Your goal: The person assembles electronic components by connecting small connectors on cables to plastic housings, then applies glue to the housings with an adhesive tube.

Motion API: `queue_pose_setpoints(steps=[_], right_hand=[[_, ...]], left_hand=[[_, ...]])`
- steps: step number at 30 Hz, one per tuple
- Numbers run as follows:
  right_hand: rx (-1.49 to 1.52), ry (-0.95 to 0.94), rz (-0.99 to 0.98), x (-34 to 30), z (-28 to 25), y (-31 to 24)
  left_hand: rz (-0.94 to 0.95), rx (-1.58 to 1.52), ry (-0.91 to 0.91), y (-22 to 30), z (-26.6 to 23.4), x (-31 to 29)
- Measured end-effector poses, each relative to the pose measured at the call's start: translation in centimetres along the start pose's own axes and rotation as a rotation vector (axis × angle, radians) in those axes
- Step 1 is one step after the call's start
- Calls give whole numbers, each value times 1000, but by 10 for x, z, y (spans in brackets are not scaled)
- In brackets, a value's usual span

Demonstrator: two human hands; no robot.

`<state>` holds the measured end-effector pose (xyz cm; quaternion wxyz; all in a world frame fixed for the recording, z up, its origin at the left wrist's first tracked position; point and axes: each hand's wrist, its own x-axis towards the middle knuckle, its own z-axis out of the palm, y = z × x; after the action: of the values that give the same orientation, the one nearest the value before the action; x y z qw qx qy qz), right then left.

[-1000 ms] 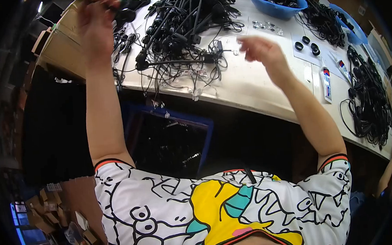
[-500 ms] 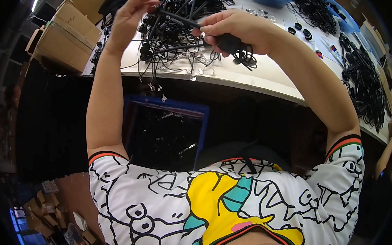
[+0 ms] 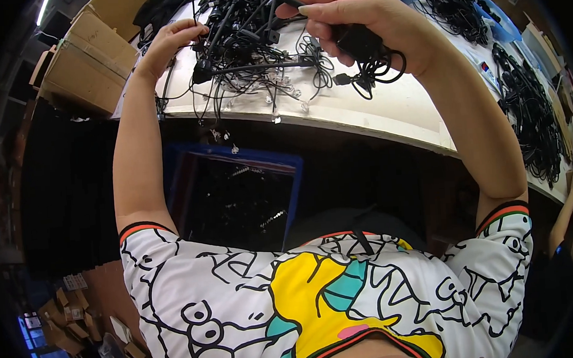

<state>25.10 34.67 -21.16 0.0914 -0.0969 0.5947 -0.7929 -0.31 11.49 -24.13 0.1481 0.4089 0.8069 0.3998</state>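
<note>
Change: both hands are now sitting closer to the camera than half a second ago; the right hand [image 3: 362, 23] is lifting the black power adapter [image 3: 359, 42] clear of the heap, which it was pressed against before.
Workbench [image 3: 387, 110]: its pale top is bending with the lens, and its far end is cut off by the rim.
Cable heap [image 3: 252, 43]: single leads are too tangled to tell apart.
Cardboard box [image 3: 86, 60]: standing at the bench's left end.
Left hand [image 3: 170, 45]: fingers are curling into thin cords at the heap's left edge; how firmly cannot be told.
Right hand: clenching the adapter, its coiled cord [image 3: 375, 75] dangling just above the bench.
</note>
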Motion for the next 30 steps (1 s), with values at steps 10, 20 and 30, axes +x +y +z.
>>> queue_pose_setpoints(steps=[10,20,30], right_hand=[[-332,129,-254,-4,10,6],[-157,388,-196,-60,-6,56],[118,407,-35,-128,2,126]], left_hand=[[770,774,1123,111,-57,26],[624,112,661,81,-18,21],[87,-797,129,100,195,-66]])
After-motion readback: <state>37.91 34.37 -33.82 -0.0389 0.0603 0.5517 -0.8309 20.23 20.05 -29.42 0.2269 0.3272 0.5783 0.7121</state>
